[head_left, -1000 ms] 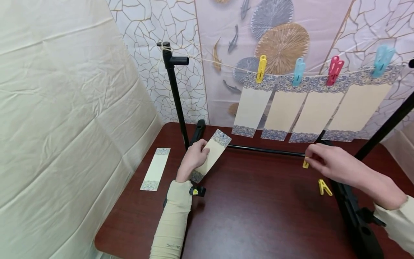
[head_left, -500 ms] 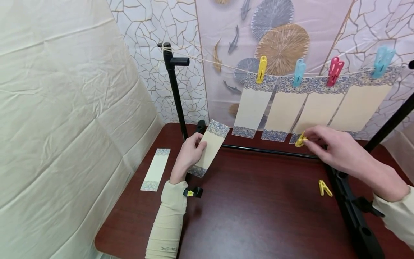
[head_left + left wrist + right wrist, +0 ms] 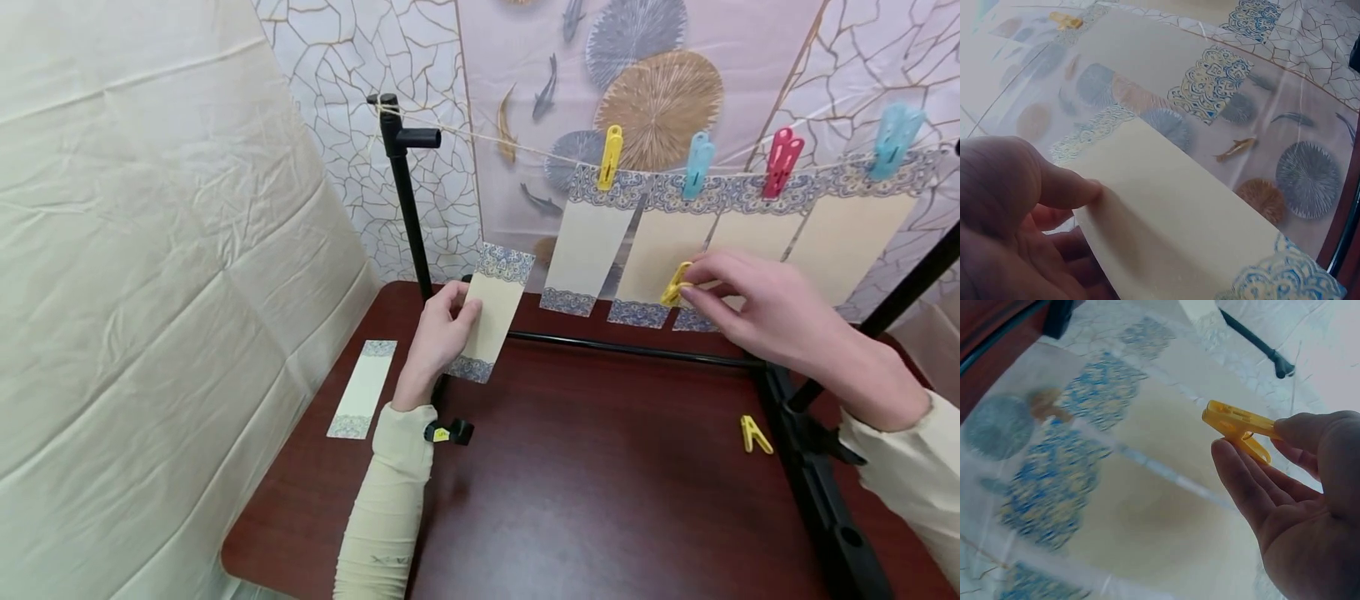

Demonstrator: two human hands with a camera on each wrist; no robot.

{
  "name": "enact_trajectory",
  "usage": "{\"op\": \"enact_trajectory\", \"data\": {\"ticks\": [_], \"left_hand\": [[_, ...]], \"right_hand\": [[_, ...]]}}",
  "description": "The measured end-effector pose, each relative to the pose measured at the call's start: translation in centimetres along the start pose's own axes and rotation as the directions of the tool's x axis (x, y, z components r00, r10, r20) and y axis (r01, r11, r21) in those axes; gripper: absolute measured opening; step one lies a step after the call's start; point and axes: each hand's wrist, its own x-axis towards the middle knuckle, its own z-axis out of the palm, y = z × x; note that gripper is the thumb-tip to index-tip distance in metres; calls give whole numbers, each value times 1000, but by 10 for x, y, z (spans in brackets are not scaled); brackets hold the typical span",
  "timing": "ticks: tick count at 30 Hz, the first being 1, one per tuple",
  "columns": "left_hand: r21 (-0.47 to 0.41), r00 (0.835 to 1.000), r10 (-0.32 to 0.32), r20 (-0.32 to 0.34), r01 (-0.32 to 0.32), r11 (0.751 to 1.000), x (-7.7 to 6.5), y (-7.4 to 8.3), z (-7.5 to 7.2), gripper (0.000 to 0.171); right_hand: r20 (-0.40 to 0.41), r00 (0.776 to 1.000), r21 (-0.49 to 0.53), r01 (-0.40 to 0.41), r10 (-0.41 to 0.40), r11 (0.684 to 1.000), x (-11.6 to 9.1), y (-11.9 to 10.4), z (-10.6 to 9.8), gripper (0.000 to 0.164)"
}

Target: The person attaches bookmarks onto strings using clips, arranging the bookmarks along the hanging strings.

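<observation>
My left hand (image 3: 441, 333) pinches a cream paper card (image 3: 495, 312) with blue lace-pattern bands at both ends, gripping its left edge; it hangs in the air, slightly tilted. In the left wrist view the thumb lies on the face of the card (image 3: 1166, 194). My right hand (image 3: 780, 308) pinches a yellow clothespin (image 3: 677, 284) between thumb and fingers, in front of the hanging cards. The right wrist view shows the clothespin (image 3: 1238, 428) with thumb on one leg and fingertips on the other. A second yellow clothespin (image 3: 755, 435) lies on the table at the right.
A string (image 3: 517, 151) runs from a black stand post (image 3: 408, 208). On it hang several similar cards (image 3: 592, 242), held by yellow (image 3: 611, 158), blue (image 3: 698, 165) and red clothespins (image 3: 783, 163). Another card (image 3: 364, 389) lies on the left of the dark red table (image 3: 585, 500).
My left hand has raised the card, which now stands more upright. My right hand has lifted the yellow clothespin from near the table and moved it up and left.
</observation>
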Motion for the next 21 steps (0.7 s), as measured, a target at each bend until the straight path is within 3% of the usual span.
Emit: {"op": "enact_trajectory", "data": {"ticks": [6, 13, 21], "left_hand": [[-34, 999, 50, -2, -50, 998, 4, 10, 2, 16], [-44, 996, 89, -12, -89, 995, 8, 24, 1, 16], [-58, 992, 126, -21, -127, 990, 15, 37, -2, 18]], "right_hand": [[-28, 998, 49, 54, -52, 997, 23, -10, -2, 21], [-91, 994, 91, 64, -56, 994, 39, -16, -3, 35], [-176, 984, 94, 54, -37, 994, 57, -26, -6, 30]]}}
